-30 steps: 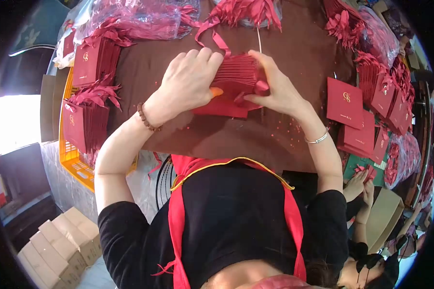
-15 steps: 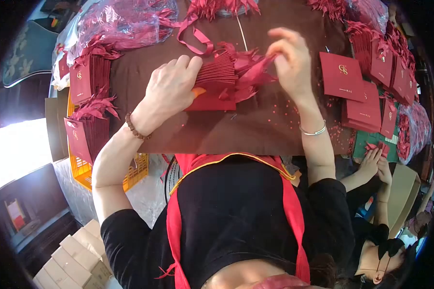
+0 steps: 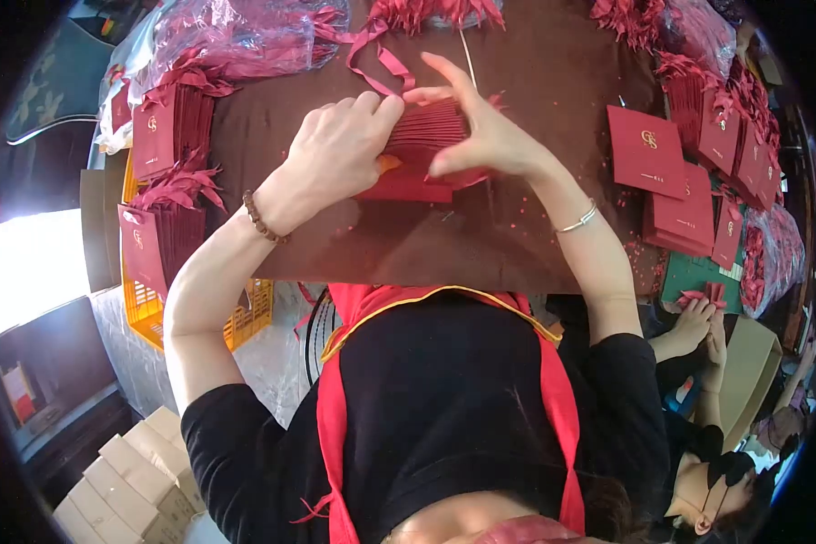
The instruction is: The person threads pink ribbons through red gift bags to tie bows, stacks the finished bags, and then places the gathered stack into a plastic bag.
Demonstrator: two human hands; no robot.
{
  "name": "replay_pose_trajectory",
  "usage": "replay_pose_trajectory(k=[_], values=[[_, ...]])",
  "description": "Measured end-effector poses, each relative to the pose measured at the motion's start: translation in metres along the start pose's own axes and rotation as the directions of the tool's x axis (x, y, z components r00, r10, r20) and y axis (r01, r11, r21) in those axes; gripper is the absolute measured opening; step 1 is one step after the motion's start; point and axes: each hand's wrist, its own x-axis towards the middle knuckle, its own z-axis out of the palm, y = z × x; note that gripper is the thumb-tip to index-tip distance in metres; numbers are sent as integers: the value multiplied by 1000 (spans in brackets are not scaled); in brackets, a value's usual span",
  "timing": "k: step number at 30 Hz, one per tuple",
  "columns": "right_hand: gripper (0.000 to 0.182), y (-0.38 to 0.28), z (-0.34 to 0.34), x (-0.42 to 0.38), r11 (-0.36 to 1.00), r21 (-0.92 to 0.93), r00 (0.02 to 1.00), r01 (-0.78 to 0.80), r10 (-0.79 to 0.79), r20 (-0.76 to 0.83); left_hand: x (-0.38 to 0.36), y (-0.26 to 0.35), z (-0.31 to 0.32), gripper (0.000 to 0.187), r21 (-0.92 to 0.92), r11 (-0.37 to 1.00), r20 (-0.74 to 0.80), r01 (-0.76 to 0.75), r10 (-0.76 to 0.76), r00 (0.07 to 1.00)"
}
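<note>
My left hand [image 3: 340, 150] is closed around the left side of a stack of small red gift bags [image 3: 429, 127], its folded edges fanned upward. Something orange [image 3: 388, 164] shows by the left thumb. Around the stack's right end my right hand [image 3: 488, 140] is spread, thumb low and fingers up, hiding most of the ribbons there. Below the stack a flat red panel [image 3: 414, 189] faces me. A loose red ribbon [image 3: 394, 65] lies just beyond the left hand.
Bundled red bags [image 3: 159, 136] stand on the left; more bags [image 3: 648, 150] lie on the right. Plastic-wrapped ribbons [image 3: 245, 36] are at the back. Red scraps dot the brown tabletop [image 3: 354, 249]. At the right, another person's hands [image 3: 698, 326] work over a green mat.
My right hand has moved left from the ribbon ends to the stack's right end, fingers spread. The left hand keeps its hold. The whole view has shifted slightly.
</note>
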Motion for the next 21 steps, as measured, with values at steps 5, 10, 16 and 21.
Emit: replay_pose_trajectory(k=[5, 10, 16, 21], values=[[123, 36, 14, -22, 922, -386, 995, -32, -8, -102, 1, -2, -1, 43, -29, 1000, 39, 3, -2, 999], [122, 35, 9, -23, 790, -602, 992, -117, 68, -104, 1, -3, 3, 43, -36, 999, 6, -23, 24, 1000], [97, 25, 8, -17, 578, -782, 969, -234, 207, -138, -1, -3, 4, 45, -37, 999, 6, -13, 14, 1000], [91, 41, 12, -15, 448, -846, 954, -289, 204, -219, -3, -2, 3, 48, 0, 1000, 20, -3, 3, 1000]])
